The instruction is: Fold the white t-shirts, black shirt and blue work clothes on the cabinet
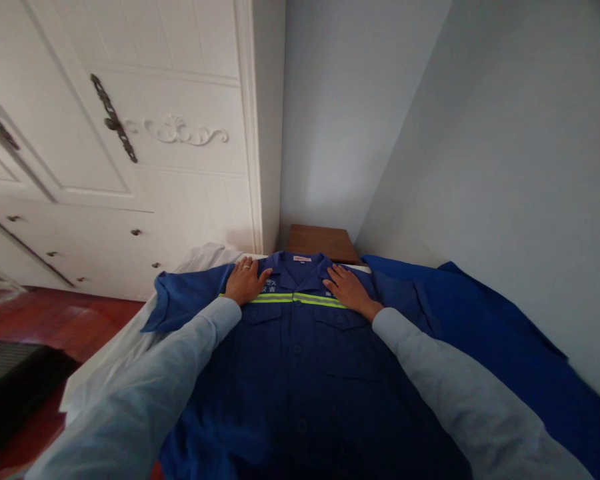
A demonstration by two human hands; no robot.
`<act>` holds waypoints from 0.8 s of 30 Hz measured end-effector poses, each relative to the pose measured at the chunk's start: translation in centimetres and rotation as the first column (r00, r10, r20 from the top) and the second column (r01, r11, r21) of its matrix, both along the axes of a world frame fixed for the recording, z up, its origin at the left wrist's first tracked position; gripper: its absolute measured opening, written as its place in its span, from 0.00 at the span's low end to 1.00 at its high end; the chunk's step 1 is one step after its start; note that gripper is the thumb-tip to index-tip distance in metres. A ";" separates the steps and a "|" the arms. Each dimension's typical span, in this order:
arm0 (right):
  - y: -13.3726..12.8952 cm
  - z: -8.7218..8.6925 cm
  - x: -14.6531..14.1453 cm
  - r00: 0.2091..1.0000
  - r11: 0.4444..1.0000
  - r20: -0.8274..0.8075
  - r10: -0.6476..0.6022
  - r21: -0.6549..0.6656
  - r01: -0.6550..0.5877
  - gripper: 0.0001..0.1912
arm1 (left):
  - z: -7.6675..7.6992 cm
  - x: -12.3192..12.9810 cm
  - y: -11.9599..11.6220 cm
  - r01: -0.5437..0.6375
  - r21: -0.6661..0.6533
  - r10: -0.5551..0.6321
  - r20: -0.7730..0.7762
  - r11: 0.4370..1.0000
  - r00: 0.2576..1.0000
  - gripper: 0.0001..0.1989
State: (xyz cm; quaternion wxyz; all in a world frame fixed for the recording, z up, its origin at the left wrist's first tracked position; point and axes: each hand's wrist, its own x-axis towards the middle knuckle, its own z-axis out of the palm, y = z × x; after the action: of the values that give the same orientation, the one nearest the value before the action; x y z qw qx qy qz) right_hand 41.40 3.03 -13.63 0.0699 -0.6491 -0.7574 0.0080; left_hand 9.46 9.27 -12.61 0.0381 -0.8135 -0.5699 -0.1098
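Observation:
A dark blue short-sleeved work shirt (297, 367) lies spread out, front side up, with its collar at the far end. It has a yellow-and-silver reflective stripe across the chest, buttons down the middle and two flap pockets. My left hand (247, 279) rests flat on the shirt's left shoulder area, fingers stretched out, a ring on one finger. On the opposite shoulder lies my right hand (349, 288), also flat with its fingers apart. Both palms touch the cloth beside the collar, partly covering the white lettering above the stripe.
White cloth (200, 257) shows under the shirt's left side. More blue fabric (485, 327) lies along the wall at right. A brown wooden box-like piece (323, 241) stands behind the collar. A white wardrobe (190, 187) rises at left, above a reddish floor (93, 327) with a dark object (25, 387).

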 end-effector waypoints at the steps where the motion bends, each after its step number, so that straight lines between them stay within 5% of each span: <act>1: -0.1 0.0 0.0 1.000 1.000 0.008 -0.003 -0.004 0.003 0.34 | 0.1 0.0 -0.1 -0.011 0.001 0.011 -0.009 1.000 1.000 0.38; 9: -0.6 1.4 -0.7 0.999 0.996 0.018 -0.031 -0.082 0.032 0.35 | 1.2 -0.1 -0.3 -0.159 -0.106 0.161 0.003 0.981 0.987 0.39; 14: -1.0 2.5 0.2 1.000 0.990 0.011 -0.029 -0.138 0.031 0.38 | 1.4 -0.5 0.0 -0.138 -0.159 0.138 -0.014 0.978 0.990 0.40; 21: -1.9 4.2 6.5 0.939 0.947 0.116 -0.322 0.050 0.319 0.29 | 1.4 -0.4 0.0 -0.143 -0.132 0.141 -0.023 0.981 0.990 0.39; 24: -2.1 5.4 10.0 0.907 0.909 0.059 -0.416 0.017 0.416 0.24 | 1.5 -0.4 0.0 -0.146 -0.132 0.143 -0.025 0.981 0.989 0.38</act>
State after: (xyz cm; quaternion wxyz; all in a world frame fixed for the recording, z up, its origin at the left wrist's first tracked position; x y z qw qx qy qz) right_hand 51.38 0.98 -8.28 0.0481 -0.7954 -0.6035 -0.0287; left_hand 9.02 9.24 -11.11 -0.0040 -0.7715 -0.6332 -0.0620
